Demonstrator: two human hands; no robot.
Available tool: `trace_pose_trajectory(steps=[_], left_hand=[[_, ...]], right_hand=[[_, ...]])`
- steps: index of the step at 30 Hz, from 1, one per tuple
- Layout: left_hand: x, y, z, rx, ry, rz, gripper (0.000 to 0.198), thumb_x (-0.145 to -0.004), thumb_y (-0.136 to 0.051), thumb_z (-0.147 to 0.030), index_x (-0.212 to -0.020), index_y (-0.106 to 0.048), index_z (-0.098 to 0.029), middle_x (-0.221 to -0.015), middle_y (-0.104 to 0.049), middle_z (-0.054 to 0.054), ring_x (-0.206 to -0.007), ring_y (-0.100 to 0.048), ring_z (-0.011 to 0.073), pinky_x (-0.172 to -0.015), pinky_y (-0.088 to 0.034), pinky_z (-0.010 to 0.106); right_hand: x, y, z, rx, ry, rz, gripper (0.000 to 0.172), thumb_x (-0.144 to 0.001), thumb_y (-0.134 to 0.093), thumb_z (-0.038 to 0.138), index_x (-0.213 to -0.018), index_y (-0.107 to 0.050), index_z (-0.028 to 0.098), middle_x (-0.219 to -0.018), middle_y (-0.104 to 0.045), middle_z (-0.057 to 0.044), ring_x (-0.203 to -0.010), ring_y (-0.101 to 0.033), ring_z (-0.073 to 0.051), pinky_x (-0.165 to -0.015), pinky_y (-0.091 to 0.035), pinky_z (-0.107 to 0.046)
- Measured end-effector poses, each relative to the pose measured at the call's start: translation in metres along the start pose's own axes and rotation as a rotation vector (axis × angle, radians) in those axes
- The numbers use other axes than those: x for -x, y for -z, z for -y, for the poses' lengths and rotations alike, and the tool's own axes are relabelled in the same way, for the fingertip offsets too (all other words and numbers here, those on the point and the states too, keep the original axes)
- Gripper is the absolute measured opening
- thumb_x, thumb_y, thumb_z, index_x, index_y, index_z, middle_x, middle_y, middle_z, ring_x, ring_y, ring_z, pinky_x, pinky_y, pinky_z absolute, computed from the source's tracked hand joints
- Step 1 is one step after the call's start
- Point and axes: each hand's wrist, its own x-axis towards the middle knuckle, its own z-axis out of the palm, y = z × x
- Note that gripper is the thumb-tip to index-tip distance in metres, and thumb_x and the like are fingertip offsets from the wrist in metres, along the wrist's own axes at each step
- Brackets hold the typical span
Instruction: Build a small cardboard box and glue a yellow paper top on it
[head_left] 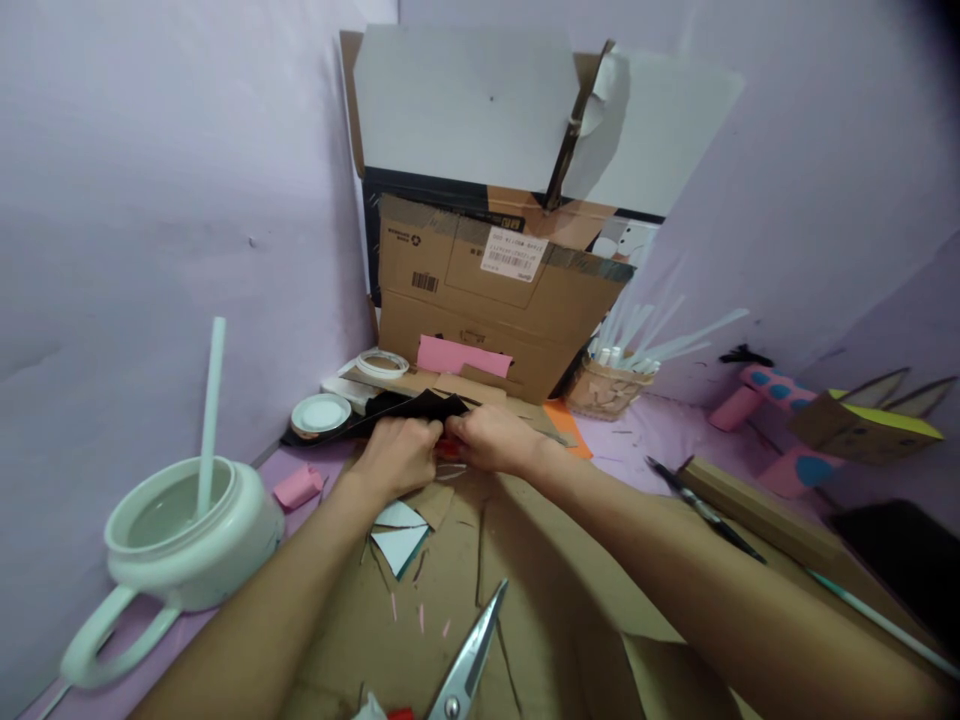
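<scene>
At the far end of the brown cardboard point(555, 560), my left hand point(397, 455) and my right hand point(491, 438) are close together, fingers curled. Both grip the near edge of a black sheet point(426, 404) that rises to a low peak behind them. Something red point(448, 450) shows below the knuckles, mostly hidden. White and teal paper scraps point(400, 548) lie just nearer than my left hand. Silver scissors point(469, 655) rest with blades apart at the bottom of the view, pointing away from me.
A white handled pot point(191, 560) with a pale stick stands left. Behind are a large cardboard box point(480, 290), a tape roll point(382, 363) and a pink strip point(463, 357). A basket of glue sticks point(607, 385), a black pen-like tool point(705, 508) and a cardboard animal point(862, 425) are right.
</scene>
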Motion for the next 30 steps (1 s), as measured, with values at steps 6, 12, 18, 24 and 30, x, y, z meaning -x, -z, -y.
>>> trace_pose_trajectory(steps=[6, 12, 18, 24, 30], left_hand=[[0.0, -0.001, 0.001, 0.02, 0.017, -0.018, 0.023, -0.079, -0.042, -0.018, -0.083, -0.064, -0.02, -0.077, -0.07, 0.008, -0.07, -0.066, 0.0248, -0.056, -0.041, 0.03], [0.006, -0.006, 0.005, 0.057, 0.082, -0.029, 0.022, -0.081, -0.044, -0.026, -0.081, -0.065, -0.022, -0.079, -0.07, 0.005, -0.072, -0.066, 0.0236, -0.056, -0.04, 0.029], [0.009, -0.011, 0.004, 0.08, 0.149, -0.022, 0.024, -0.08, -0.045, -0.026, -0.081, -0.069, -0.023, -0.079, -0.071, 0.005, -0.073, -0.066, 0.0233, -0.057, -0.04, 0.029], [0.008, -0.009, 0.0, 0.09, 0.155, -0.02, 0.025, -0.081, -0.045, -0.026, -0.085, -0.07, -0.023, -0.084, -0.071, 0.004, -0.077, -0.066, 0.0217, -0.06, -0.041, 0.028], [0.007, -0.009, -0.006, 0.05, 0.137, -0.016, 0.026, -0.081, -0.043, -0.023, -0.082, -0.069, -0.019, -0.082, -0.071, 0.007, -0.073, -0.066, 0.0228, -0.057, -0.042, 0.028]], right_hand=[[0.0, -0.001, -0.008, -0.085, -0.04, -0.025, 0.019, -0.082, -0.052, 0.033, -0.086, -0.064, 0.019, -0.078, -0.069, -0.007, -0.067, -0.06, -0.018, -0.051, -0.028, -0.025], [-0.003, -0.012, -0.016, -0.211, -0.036, -0.058, 0.017, -0.081, -0.055, 0.034, -0.085, -0.063, 0.02, -0.076, -0.067, -0.003, -0.063, -0.055, -0.014, -0.051, -0.028, -0.022], [-0.004, -0.021, -0.02, -0.319, -0.038, -0.084, 0.01, -0.075, -0.061, 0.023, -0.083, -0.064, 0.019, -0.075, -0.066, -0.001, -0.063, -0.053, -0.012, -0.054, -0.031, -0.02], [-0.005, -0.022, -0.022, -0.379, -0.036, -0.089, 0.009, -0.071, -0.064, 0.022, -0.08, -0.064, 0.017, -0.071, -0.064, 0.0, -0.058, -0.05, -0.01, -0.052, -0.03, -0.02], [-0.004, -0.022, -0.022, -0.396, -0.029, -0.1, 0.01, -0.07, -0.064, 0.023, -0.078, -0.064, 0.017, -0.071, -0.064, 0.0, -0.059, -0.049, -0.01, -0.053, -0.031, -0.02]])
